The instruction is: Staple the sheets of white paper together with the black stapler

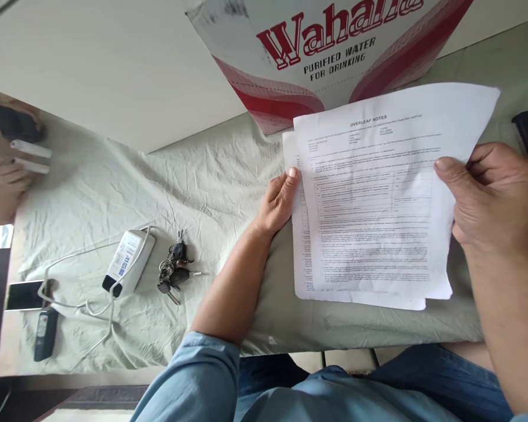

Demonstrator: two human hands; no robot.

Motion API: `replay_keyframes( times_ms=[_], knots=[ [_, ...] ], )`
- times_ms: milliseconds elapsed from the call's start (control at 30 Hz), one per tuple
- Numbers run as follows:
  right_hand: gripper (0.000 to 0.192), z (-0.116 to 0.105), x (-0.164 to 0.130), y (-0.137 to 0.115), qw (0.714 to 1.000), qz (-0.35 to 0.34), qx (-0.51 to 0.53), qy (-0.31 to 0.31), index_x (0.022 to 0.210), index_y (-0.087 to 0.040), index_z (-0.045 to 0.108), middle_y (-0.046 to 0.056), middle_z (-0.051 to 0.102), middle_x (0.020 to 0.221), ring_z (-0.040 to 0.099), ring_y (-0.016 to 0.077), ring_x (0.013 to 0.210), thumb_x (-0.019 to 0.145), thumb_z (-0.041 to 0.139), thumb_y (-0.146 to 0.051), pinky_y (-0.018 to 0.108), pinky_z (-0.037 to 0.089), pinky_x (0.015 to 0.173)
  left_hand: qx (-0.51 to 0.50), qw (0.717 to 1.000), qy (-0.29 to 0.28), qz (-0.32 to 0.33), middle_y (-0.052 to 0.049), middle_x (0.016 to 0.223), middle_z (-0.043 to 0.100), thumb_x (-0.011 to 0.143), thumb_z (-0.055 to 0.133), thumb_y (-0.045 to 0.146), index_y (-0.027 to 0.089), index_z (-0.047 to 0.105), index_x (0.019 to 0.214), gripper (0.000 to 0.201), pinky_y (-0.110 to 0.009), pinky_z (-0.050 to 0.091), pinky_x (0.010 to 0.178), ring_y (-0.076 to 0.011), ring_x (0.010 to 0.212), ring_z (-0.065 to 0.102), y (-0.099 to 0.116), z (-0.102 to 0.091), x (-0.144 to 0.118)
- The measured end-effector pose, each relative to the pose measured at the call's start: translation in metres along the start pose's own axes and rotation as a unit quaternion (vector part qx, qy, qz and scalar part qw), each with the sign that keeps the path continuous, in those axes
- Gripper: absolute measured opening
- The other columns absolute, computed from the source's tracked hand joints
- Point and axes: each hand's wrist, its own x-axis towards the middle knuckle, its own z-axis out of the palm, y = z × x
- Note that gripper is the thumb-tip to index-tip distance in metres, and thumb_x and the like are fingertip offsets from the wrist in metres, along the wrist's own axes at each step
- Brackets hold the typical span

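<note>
While both hands, left (278, 202) & right (488, 202), grip papers (369, 205), keys (173, 272) + charger (127, 262) lie left.

Two printed sheets (369, 211), overlapped, pinched between the fingers of both hands. One Wahana carton (330, 53) beyond the fingertips. Well left of the left-hand fingers: one white charger (129, 261), one key bunch (173, 272), one phone (24, 295).

White printed sheets (369, 199), red-and-white carton (334, 53), pale green cloth (180, 176).
</note>
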Motion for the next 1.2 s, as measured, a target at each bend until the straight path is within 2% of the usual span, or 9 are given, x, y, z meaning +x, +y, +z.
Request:
replay_keyframes(
  times_ms=[133, 233, 367, 467, 567, 733, 1000, 1200],
  knots=[
    [0.048, 0.003, -0.004, -0.007, 1.000, 0.021, 0.015, 0.014, 0.081, -0.024, 0.079, -0.004, 0.067, 0.066, 0.053, 0.0139, 0.060, 0.075, 0.108, -0.062, 0.034, 0.041, 0.058, 0.006, 1.000, 0.005, -0.002, 0.000, 0.066, 0.056, 0.098, 0.078, 0.092, 0.026, 0.060, 0.072, 0.074, -0.035, 0.048, 0.054, -0.0184, 0.065, 0.059, 0.001, -0.001, 0.000],
    [0.047, 0.005, -0.007, -0.011, 0.999, 0.036, 0.022, 0.002, 0.079, -0.024, 0.078, -0.005, 0.065, 0.064, 0.051, 0.0131, 0.059, 0.075, 0.109, -0.059, 0.033, 0.039, 0.057, 0.013, 1.000, 0.003, -0.011, -0.002, 0.070, 0.065, 0.098, 0.078, 0.092, 0.026, 0.068, 0.076, 0.071, -0.036, 0.055, 0.059, -0.0202, 0.072, 0.067, 0.000, -0.001, 0.000],
    [0.049, 0.003, -0.008, -0.014, 0.999, 0.038, 0.011, -0.024, 0.079, -0.023, 0.077, -0.004, 0.065, 0.065, 0.050, 0.0124, 0.060, 0.076, 0.107, -0.062, 0.032, 0.038, 0.057, 0.011, 1.000, 0.005, -0.022, -0.006, 0.088, 0.081, 0.100, 0.073, 0.095, 0.024, 0.081, 0.091, 0.072, -0.039, 0.068, 0.077, -0.0296, 0.102, 0.084, -0.001, -0.001, 0.000],
    [0.049, 0.002, -0.009, -0.014, 0.999, 0.039, -0.003, -0.031, 0.080, -0.023, 0.077, -0.004, 0.066, 0.066, 0.051, 0.0126, 0.061, 0.078, 0.106, -0.063, 0.032, 0.040, 0.059, 0.016, 0.999, -0.006, -0.039, -0.010, 0.103, 0.088, 0.100, 0.070, 0.096, 0.023, 0.085, 0.104, 0.075, -0.043, 0.073, 0.089, -0.0345, 0.120, 0.086, 0.001, -0.001, -0.001],
    [0.049, 0.002, -0.011, -0.015, 0.998, 0.049, -0.004, -0.040, 0.081, -0.023, 0.076, -0.005, 0.066, 0.066, 0.051, 0.0128, 0.061, 0.079, 0.105, -0.064, 0.033, 0.042, 0.060, 0.026, 0.998, -0.014, -0.052, -0.012, 0.112, 0.091, 0.102, 0.070, 0.094, 0.021, 0.087, 0.112, 0.075, -0.045, 0.074, 0.099, -0.0370, 0.129, 0.086, 0.004, -0.002, -0.002],
    [0.048, 0.003, -0.012, -0.023, 0.997, 0.062, -0.021, -0.049, 0.076, -0.023, 0.075, -0.003, 0.068, 0.064, 0.053, 0.0129, 0.059, 0.076, 0.104, -0.062, 0.033, 0.040, 0.059, 0.026, 0.998, -0.018, -0.045, -0.012, 0.116, 0.092, 0.105, 0.069, 0.091, 0.021, 0.088, 0.118, 0.074, -0.046, 0.075, 0.104, -0.0380, 0.132, 0.086, 0.003, -0.003, -0.003],
    [0.043, 0.002, -0.013, -0.030, 0.993, 0.097, -0.019, -0.070, 0.074, -0.023, 0.075, -0.001, 0.070, 0.065, 0.053, 0.0128, 0.059, 0.072, 0.101, -0.057, 0.032, 0.039, 0.056, 0.019, 0.998, -0.025, -0.048, -0.012, 0.115, 0.093, 0.105, 0.070, 0.090, 0.021, 0.089, 0.119, 0.072, -0.044, 0.076, 0.096, -0.0376, 0.127, 0.088, 0.006, -0.001, -0.003],
    [0.044, 0.002, -0.014, -0.031, 0.991, 0.109, -0.006, -0.083, 0.076, -0.024, 0.076, 0.000, 0.074, 0.068, 0.057, 0.0134, 0.061, 0.072, 0.103, -0.058, 0.032, 0.041, 0.058, -0.003, 0.998, -0.040, -0.052, -0.013, 0.115, 0.093, 0.104, 0.072, 0.090, 0.021, 0.090, 0.121, 0.073, -0.047, 0.077, 0.102, -0.0387, 0.129, 0.088, 0.006, -0.001, -0.003]
  ],
)
